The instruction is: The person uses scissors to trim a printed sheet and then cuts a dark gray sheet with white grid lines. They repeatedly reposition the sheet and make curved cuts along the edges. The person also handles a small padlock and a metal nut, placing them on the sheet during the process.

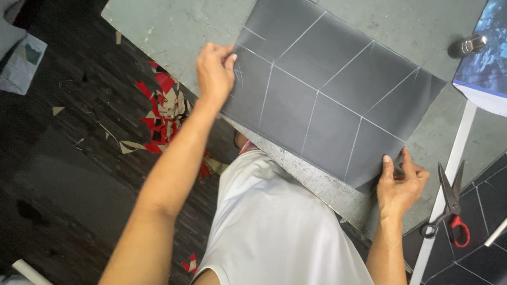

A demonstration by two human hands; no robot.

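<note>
Dark grey sheet (327, 100) with chalk grid lies flat on counter (174, 31), long axis running between hands. Left hand (215, 71) pinches far-left corner; right hand (400, 182) grips near-right corner. Hands well apart. Scissors (449, 208) just right of right hand.

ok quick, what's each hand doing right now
Left hand: closed, pinching the far edge of the dark grey sheet.
Right hand: fingers curled, gripping the sheet's near corner.
</note>
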